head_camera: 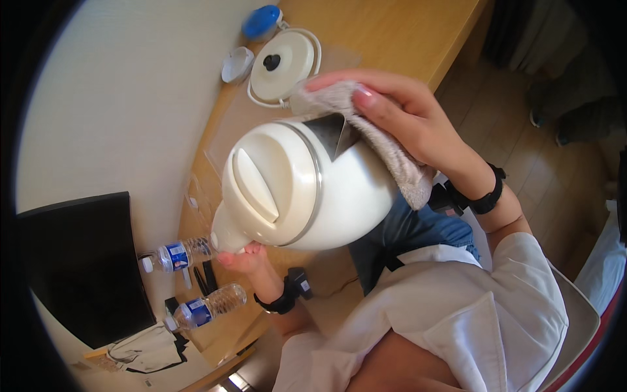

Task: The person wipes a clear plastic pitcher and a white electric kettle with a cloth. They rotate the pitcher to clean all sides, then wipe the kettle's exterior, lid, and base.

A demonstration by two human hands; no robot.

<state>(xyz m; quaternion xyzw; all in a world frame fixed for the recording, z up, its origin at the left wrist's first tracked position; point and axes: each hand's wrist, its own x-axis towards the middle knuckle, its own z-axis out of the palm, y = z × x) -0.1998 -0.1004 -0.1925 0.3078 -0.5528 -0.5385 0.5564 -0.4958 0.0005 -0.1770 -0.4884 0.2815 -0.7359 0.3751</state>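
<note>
A white electric kettle (352,196) with a cream lid is held tilted, its lid facing the camera. My left hand (245,260) grips its handle, most of the grip hidden behind the kettle. My right hand (406,115) holds a light, fuzzy cloth (392,154) against the kettle's side, beside the metallic spout (325,132). The round kettle base (281,66), with a black centre connector and a white cord around it, lies on the wooden desk (382,29) beyond the kettle.
Near the wall are a blue-topped container (261,22) and a small white dish (237,64). Two plastic water bottles (183,255) (208,306) lie left of my left hand, by a black screen (88,264). Another person's legs (578,110) show at upper right.
</note>
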